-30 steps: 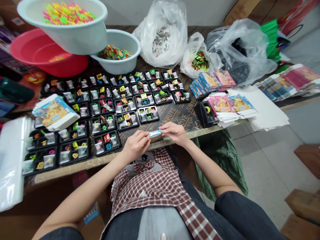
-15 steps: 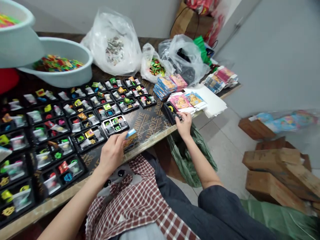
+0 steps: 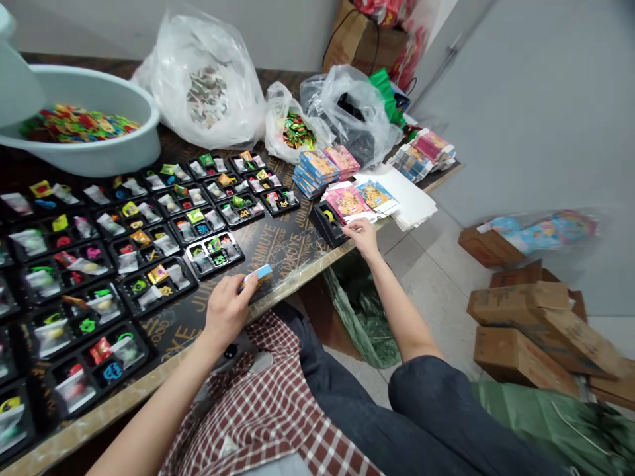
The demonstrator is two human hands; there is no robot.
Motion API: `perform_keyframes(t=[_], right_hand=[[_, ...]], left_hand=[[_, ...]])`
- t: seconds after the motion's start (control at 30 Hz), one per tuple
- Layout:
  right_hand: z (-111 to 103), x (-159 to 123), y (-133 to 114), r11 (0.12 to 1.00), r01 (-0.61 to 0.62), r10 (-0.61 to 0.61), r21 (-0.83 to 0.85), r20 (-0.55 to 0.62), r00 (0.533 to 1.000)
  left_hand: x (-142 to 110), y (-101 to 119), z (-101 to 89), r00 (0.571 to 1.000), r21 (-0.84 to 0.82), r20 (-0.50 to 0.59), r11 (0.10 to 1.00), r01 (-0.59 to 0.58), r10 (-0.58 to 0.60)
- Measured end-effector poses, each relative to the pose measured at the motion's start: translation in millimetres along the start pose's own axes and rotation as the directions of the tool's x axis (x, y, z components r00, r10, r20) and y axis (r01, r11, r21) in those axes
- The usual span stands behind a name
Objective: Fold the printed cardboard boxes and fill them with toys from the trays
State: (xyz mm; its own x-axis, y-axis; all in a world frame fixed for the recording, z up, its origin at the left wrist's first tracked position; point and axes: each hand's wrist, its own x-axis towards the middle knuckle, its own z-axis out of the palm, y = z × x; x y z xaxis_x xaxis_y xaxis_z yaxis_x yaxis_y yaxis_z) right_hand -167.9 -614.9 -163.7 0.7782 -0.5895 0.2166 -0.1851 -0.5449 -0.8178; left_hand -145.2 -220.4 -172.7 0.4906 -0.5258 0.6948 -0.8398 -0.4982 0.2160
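My left hand (image 3: 229,305) is closed on a small flat box (image 3: 260,273) with a light blue edge, just above the table's front edge. My right hand (image 3: 364,238) reaches to the near end of a black tape dispenser (image 3: 325,228) with a yellow roll inside. Its thumb and fingers are pinched together there; anything between them is too small to make out. Beyond the dispenser lie pink printed boxes (image 3: 344,200) and blue printed boxes (image 3: 376,194), seemingly flat. Left of my left hand stands a black compartment tray (image 3: 215,254) holding small colourful toys and packets.
Rows of similar filled trays (image 3: 161,281) cover the table's left side. Behind them are a pale blue tub (image 3: 99,158) of colourful pieces and several plastic bags (image 3: 208,99). Stacked boxes (image 3: 317,170) and white sheets (image 3: 417,205) lie at right. Cartons (image 3: 516,354) stand on the floor.
The view has turned slightly right. My right hand has drawn a little away from the dispenser's end. The box in my left hand shows more of its blue edge.
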Motion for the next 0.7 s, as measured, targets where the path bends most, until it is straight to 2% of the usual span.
perform_keyframes(t=[0.13, 0.37, 0.47, 0.57, 0.63, 0.67, 0.7], right_hand=[[3.0, -20.3, 8.8, 0.978, -0.133, 0.151, 0.161, -0.107, 0.983], [18.1, -40.3, 26.3, 0.972, -0.183, 0.207, 0.15, -0.162, 0.965], [20.0, -44.9, 22.0, 0.972, -0.175, 0.208, 0.156, -0.229, 0.951], [28.2, -64.6, -0.2, 0.962, -0.17, 0.224, 0.213, -0.259, 0.94], [39.7, -88.1, -27.3, 0.925, -0.18, 0.237, 0.335, -0.137, 0.962], [46.7, -101.7, -44.0, 0.882, -0.215, 0.236, 0.42, 0.003, 0.972], [54.0, -115.4, -61.8, 0.821, -0.286, 0.219, 0.494, 0.192, 0.957]], left_hand=[[2.4, 1.9, -2.0, 0.999, -0.018, 0.008, 0.999, 0.039, -0.039], [7.9, 6.0, -13.2, 0.988, -0.045, 0.097, 0.991, 0.126, -0.121], [9.6, 9.8, -12.2, 0.983, -0.07, 0.086, 0.984, 0.166, -0.16], [10.0, 14.0, -10.3, 0.98, -0.139, 0.05, 0.97, 0.198, -0.193], [9.3, 15.2, -9.9, 0.98, -0.169, 0.034, 0.966, 0.197, -0.194], [8.8, 15.2, -10.2, 0.981, -0.175, 0.031, 0.965, 0.195, -0.193], [8.1, 15.0, -10.6, 0.981, -0.177, 0.034, 0.965, 0.195, -0.192]])
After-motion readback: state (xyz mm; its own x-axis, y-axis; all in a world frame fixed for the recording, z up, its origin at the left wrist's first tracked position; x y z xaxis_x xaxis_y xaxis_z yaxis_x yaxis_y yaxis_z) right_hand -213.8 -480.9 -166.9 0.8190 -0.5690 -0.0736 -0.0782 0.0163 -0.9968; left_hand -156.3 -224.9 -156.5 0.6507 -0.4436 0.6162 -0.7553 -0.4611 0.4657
